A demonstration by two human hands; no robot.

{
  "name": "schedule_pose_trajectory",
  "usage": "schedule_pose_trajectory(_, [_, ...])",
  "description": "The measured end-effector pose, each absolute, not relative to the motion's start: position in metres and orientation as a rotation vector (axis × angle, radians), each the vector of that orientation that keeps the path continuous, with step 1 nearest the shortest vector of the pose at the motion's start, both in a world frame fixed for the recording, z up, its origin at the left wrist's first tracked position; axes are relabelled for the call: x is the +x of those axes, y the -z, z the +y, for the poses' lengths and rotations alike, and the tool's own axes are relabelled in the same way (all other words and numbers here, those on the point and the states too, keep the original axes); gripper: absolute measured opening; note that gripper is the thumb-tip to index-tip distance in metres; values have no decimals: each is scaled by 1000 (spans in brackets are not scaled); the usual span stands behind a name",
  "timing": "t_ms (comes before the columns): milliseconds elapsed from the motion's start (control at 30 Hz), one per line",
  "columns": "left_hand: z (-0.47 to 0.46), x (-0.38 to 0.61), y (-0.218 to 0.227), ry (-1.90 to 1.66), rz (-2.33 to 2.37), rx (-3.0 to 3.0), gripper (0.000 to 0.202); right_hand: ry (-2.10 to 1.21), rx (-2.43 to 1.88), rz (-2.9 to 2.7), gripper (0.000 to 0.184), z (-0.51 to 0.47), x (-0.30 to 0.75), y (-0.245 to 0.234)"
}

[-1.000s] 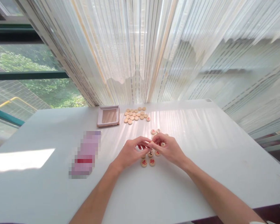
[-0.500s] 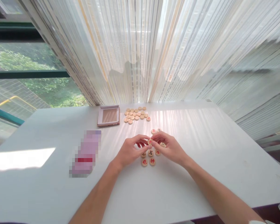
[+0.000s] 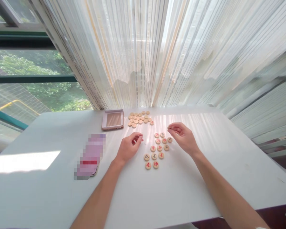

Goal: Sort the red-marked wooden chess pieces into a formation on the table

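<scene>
Several round wooden chess pieces with red and black characters lie face up in rows on the white table. My left hand hovers just left of them, fingers curled with the tips pinched together, nothing visible in them. My right hand is raised to the right of the rows, thumb and forefinger pinched; I cannot make out anything between them. A second group of several pieces lies face down farther back.
A shallow wooden box sits at the back beside the face-down pieces. A blurred pink object lies to the left. Striped curtains hang behind the table, with a window at the far left.
Both hands were together over the face-up pieces, turning one between the fingers. They have now drawn apart, left hand leftward and right hand up and right, uncovering the rows.
</scene>
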State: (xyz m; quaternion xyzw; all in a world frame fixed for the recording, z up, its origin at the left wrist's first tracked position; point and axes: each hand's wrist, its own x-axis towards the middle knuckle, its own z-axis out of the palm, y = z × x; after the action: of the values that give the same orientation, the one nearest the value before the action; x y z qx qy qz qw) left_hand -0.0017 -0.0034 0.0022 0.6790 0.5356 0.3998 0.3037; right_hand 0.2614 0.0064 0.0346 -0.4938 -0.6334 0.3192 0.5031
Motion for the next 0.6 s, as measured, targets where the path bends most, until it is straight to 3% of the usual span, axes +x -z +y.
schedule_pose_trajectory(333, [-3, -1, 1, -1053, 1413, 1877, 21, -911, -1164, -1500, 34, 21, 253, -31])
schedule_pose_trajectory(600, [-3, -2, 1, -1051, 1398, 1890, 18, -824, -1362, -1839, 24, 57, 253, -42])
